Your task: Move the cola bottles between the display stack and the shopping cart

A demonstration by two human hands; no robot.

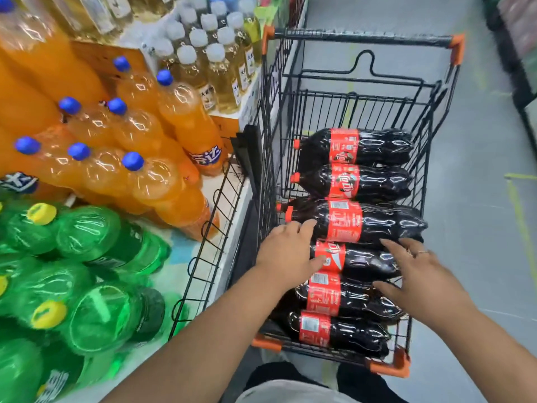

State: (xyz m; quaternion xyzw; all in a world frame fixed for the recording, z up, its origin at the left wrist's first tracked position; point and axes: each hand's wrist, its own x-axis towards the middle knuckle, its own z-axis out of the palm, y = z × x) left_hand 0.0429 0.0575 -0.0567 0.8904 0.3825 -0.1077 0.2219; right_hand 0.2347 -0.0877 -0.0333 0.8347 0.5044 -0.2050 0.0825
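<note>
Thin ring [422, 252] on R hand [421, 279].

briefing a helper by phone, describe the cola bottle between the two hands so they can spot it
In the black wire shopping cart with orange corners, dark plastic cola bottles with red labels lie side by side. Take the third bottle from the near end: alone among them, its neck is covered by the left hand, with the right hand over its base.

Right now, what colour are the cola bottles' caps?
Red: the cola bottle caps show best in the head view.
</note>
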